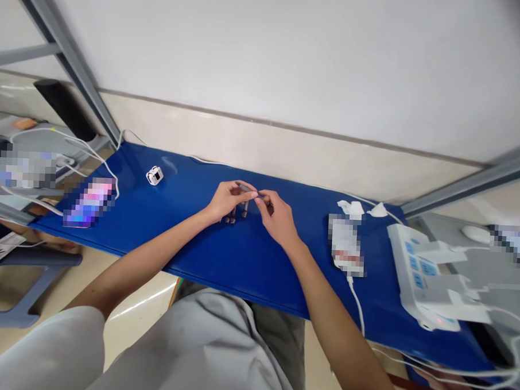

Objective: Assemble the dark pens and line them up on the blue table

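ok so counting your stuff: you've got two hands, left hand (223,201) and right hand (278,216), one slim grey piece (243,187), at least three little metal-tipped bits (244,214), one desk (248,258), two pixelated phones (89,203) (346,245), one small white gadget (155,175), two crumpled tissues (351,209) (377,210), one power strip (402,276), one stool (20,314) lol

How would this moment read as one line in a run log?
left hand: holding slim dark item | right hand: fingers at its other end | blue tabletop: small pieces near left hand
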Demonstrator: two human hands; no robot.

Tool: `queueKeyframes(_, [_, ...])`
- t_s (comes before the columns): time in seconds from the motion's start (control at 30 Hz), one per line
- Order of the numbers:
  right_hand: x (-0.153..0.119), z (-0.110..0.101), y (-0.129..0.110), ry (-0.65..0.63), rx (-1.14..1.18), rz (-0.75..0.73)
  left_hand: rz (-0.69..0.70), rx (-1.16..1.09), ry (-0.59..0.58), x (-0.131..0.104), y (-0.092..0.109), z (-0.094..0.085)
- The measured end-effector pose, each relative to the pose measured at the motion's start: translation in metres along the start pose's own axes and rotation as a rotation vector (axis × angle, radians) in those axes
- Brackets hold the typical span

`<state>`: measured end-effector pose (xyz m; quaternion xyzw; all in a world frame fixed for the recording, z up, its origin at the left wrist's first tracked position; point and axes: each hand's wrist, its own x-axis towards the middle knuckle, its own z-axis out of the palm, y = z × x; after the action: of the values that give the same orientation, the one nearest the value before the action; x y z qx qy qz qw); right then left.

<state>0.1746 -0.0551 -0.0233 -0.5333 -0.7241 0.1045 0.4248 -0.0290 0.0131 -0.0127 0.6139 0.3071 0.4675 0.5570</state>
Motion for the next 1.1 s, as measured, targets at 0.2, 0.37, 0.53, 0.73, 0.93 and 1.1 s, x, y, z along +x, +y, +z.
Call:
queueKeyframes(0.2, [0.0,-0.001,-0.001,-0.036,-0.01,0.036,-0.013,0.009,-0.012,0.002,-0.005,-0.002])
queueKeyframes(0.37, [0.0,-0.001,-0.006,-0.002,0.101,0.088,-0.007,-0.023,0.012,0.002,-0.004,-0.002])
queueKeyframes(0.53, [0.003,-0.005,-0.01,-0.047,0.268,0.152,-0.004,-0.07,0.005,0.002,-0.004,-0.002])
queueKeyframes(0.73, [0.007,-0.007,-0.015,-0.015,0.624,0.318,-0.04,-0.116,0.03,0.002,-0.003,-0.002])
queueKeyframes(0.93, [0.008,-0.008,-0.017,0.018,0.704,0.375,-0.026,-0.143,0.021,0.002,-0.001,-0.002])
queueKeyframes(1.1, [0.008,-0.006,-0.014,0.023,0.774,0.438,-0.003,-0.108,0.017,0.001,0.0,0.0])
